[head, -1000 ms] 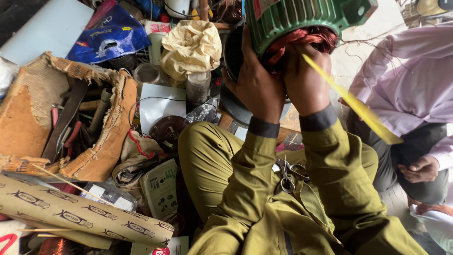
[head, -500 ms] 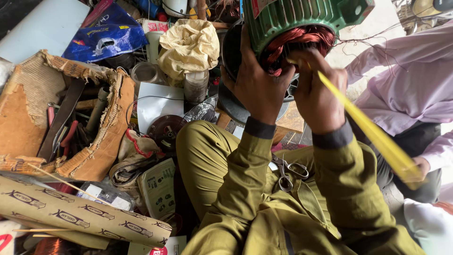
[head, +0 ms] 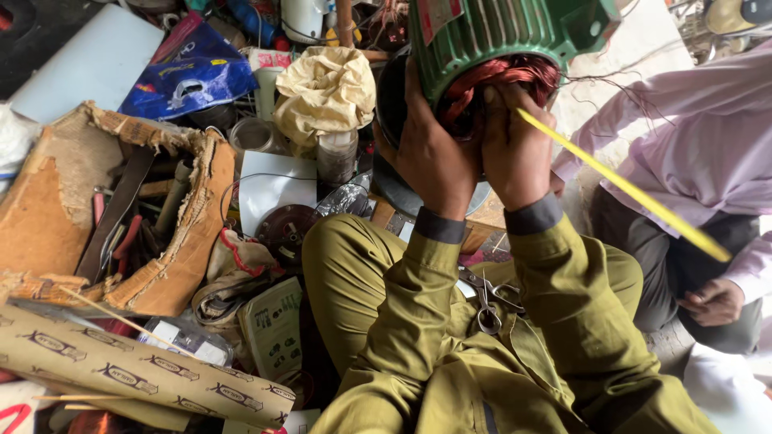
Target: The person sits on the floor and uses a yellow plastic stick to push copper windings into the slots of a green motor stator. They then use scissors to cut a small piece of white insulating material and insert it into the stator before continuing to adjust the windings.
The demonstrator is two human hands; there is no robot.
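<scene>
While the clutter at nine o'clock stays as it was, with the torn cardboard box (head: pixel 121 217) full of tools and the printed paper roll (head: pixel 137 370) at seven o'clock, the change is all at twelve o'clock, at the green motor housing (head: pixel 498 36). The left hand (head: pixel 430 157) is clamped on the rim of the housing beside the reddish copper winding (head: pixel 498 80), and it has hardly moved during the last second. The right hand (head: pixel 515 149), just beside it, is closed around the upper end of a long yellow strip (head: pixel 627 189) and presses it at the winding. Compared with a second ago, the strip now lies lower and points more to four o'clock, so its free end reaches toward the other person's hand (head: pixel 712 301) in the pale shirt. I judge that the strip is going deeper between the coils, but the tip is hidden by the fingers. Scissors (head: pixel 486 297) lie on the person's lap at six o'clock, untouched.
</scene>
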